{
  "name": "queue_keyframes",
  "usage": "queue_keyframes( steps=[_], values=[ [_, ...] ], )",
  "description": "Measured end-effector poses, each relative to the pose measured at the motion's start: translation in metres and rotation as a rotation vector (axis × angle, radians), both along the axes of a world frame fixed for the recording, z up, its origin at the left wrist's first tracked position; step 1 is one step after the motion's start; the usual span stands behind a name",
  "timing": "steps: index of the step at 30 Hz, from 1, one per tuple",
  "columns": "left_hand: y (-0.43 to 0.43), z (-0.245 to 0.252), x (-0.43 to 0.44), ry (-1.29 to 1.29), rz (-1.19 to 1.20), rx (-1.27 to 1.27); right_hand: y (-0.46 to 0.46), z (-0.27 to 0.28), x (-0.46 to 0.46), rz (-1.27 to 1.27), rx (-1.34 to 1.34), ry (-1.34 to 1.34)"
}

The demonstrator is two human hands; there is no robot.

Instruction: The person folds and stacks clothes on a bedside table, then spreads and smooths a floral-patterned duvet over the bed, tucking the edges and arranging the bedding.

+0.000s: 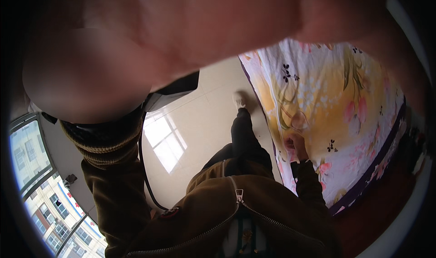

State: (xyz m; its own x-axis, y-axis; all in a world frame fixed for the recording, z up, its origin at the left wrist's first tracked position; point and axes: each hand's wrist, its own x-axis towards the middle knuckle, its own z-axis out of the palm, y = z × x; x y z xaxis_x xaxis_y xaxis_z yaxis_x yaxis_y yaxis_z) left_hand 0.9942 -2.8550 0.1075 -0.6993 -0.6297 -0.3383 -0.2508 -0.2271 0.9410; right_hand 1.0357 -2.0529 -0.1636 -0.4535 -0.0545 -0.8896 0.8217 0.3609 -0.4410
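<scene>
My left hand (204, 22) spans the top of the view, blurred and very close to the camera. Its fingers cannot be made out, so whether it holds anything is hidden. The brown sleeve (112, 183) of that arm rises along the left side. My right hand (296, 144), fingers curled, is over the near left part of a floral bed cover (327, 104). Whether it grips the fabric is unclear. The cover is white and yellow with pink tulips and a dark purple border, and a pale seam runs near its left edge.
Glossy pale floor tiles (204, 121) reflect a window. My shoe (239, 99) is beside the bed cover. A partly hidden black-and-grey object (173, 92) stands at left, near a black cable (144, 179). Windows (51, 196) face buildings. A dark red surface (374, 203) lies right.
</scene>
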Motion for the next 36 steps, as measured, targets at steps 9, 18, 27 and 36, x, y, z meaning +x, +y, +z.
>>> queue_keyframes(
  steps=[9, 18, 27, 36],
  values=[
    [-0.165, -0.045, -0.148, -0.091, 0.105, 0.011, -0.297, -0.012, -0.299, -0.128, -0.209, 0.116],
    [-0.237, -0.071, -0.416, -0.21, -0.081, 0.079, -0.491, -0.12, -0.473, -0.692, -0.272, 0.193],
    [-0.289, -0.129, -0.786, -0.197, -0.391, 0.117, -0.464, -0.241, -0.542, -1.711, -0.208, 0.621],
    [-0.197, -0.111, -1.135, -0.209, -0.766, 0.016, -0.526, -0.077, -0.583, -1.791, 0.279, 0.403]
  ],
)
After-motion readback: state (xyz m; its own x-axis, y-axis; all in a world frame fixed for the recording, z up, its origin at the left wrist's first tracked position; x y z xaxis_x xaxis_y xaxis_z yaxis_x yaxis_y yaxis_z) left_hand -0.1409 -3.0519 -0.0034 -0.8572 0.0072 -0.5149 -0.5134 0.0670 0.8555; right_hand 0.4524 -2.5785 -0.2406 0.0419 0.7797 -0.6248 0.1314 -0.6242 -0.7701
